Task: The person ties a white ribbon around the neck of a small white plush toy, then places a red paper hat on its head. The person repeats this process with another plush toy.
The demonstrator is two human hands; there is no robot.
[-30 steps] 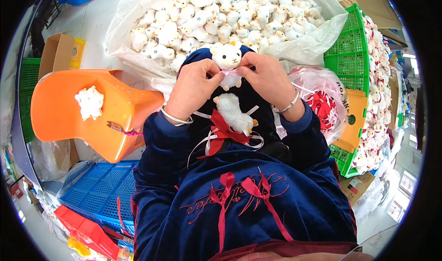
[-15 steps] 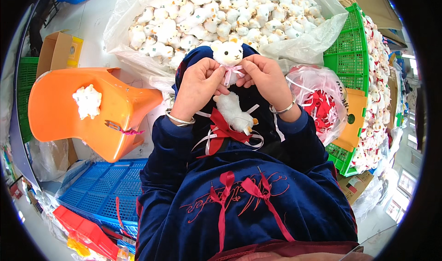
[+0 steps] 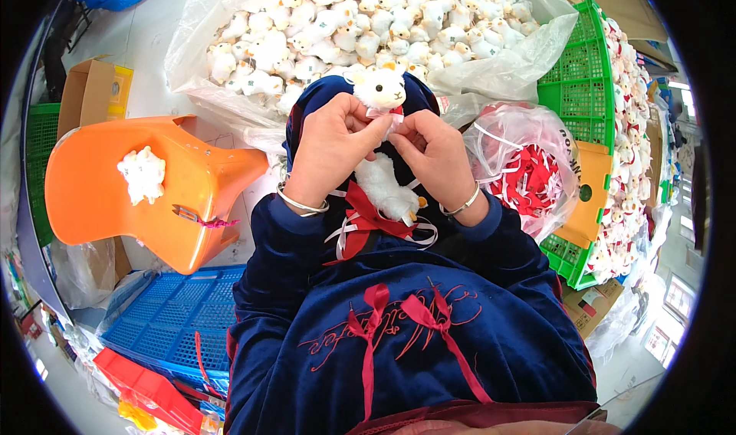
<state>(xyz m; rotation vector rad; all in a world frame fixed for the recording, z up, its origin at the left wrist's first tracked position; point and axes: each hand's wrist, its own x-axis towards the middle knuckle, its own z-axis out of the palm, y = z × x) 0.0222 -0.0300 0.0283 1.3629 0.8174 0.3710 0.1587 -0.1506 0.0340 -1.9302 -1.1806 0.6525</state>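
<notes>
Now the hands (image 3: 331,150) (image 3: 437,157) meet closer below the plush head (image 3: 380,88).

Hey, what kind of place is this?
Probably a soft-toy workshop: there's a big heap of white plush animals, a clear bag of red ribbons, and a plush lamb with a ribbon at its neck.

I sit in what looks like a small toy workshop. Beyond my left hand (image 3: 328,145) and right hand (image 3: 443,165), a clear plastic sack (image 3: 190,61) holds a heap of matching white stuffed animals (image 3: 368,30). Right of my right hand are a bag of red ribbons (image 3: 530,183) and a green crate (image 3: 575,107); left of my left hand, snips (image 3: 185,213) lie on an orange chair (image 3: 96,182).
</notes>
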